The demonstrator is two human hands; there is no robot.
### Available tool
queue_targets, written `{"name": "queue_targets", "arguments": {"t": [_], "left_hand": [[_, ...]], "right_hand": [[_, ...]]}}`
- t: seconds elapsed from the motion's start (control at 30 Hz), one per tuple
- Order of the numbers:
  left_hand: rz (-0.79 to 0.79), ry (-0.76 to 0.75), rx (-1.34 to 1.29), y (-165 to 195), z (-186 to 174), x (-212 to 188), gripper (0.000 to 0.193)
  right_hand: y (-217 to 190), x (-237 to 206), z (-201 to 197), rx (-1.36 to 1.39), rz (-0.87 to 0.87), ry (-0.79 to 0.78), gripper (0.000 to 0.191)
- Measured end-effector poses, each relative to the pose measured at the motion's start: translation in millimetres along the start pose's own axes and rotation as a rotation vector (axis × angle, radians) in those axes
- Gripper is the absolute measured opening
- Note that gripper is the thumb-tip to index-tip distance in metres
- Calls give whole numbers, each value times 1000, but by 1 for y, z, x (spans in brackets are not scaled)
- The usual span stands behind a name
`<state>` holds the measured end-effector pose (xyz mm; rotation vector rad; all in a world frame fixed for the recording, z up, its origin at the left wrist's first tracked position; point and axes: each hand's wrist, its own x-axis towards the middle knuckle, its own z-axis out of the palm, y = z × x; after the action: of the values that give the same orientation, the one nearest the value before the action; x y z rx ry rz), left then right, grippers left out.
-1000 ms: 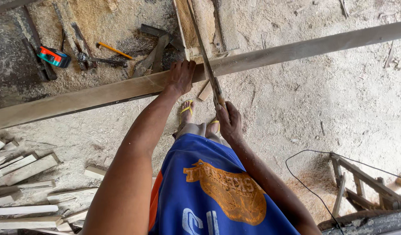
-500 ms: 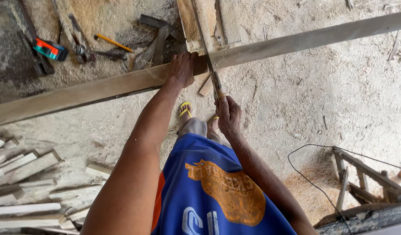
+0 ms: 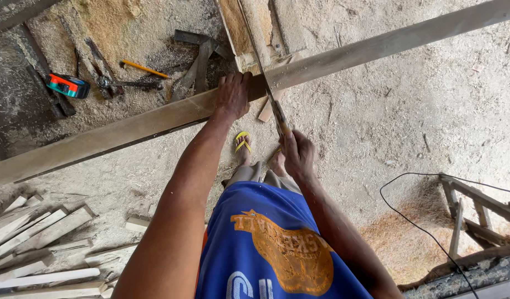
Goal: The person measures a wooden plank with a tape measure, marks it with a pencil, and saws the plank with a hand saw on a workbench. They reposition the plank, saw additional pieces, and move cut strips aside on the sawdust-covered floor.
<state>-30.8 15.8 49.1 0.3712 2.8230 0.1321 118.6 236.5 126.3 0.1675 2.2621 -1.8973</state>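
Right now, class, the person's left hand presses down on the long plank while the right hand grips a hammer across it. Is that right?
Not quite. The head view shows the right hand gripping a handsaw, not a hammer. The left hand does press on the long plank.

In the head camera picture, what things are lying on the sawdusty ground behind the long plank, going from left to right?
Tape measure → pliers → yellow pencil → dark wooden offcuts → handsaw blade, which the right hand holds, cutting the plank beside the left hand.
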Motion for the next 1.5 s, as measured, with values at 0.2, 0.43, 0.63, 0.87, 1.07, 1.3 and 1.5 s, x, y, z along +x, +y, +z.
{"name": "queue_targets", "arguments": {"t": [0.2,0.43,0.63,0.87,1.07,1.3,1.5], "left_hand": [[39,-16,75,-5,9,2,72],[-155,-120,-11,-48,-12,-59,69],[-59,-290,-47,-97,-25,-66,63],[-61,-228,-32,-133,-61,-35,80],[-102,-309,-63,-173,-92,-8,68],[-160,-273,-32,-223,-92,18,69],[-156,664,296,-162,-36,16,96]], "right_hand": [[2,23,11,-74,-14,29,44],[-17,21,3,-201,81,27,35],[-42,26,21,-244,-72,54,53],[-82,37,57,-336,-146,198,48],[-82,76,73,-185,-117,262,44],[-45,75,66,17,-68,272,41],[-38,58,53,-48,23,220,49]]}}
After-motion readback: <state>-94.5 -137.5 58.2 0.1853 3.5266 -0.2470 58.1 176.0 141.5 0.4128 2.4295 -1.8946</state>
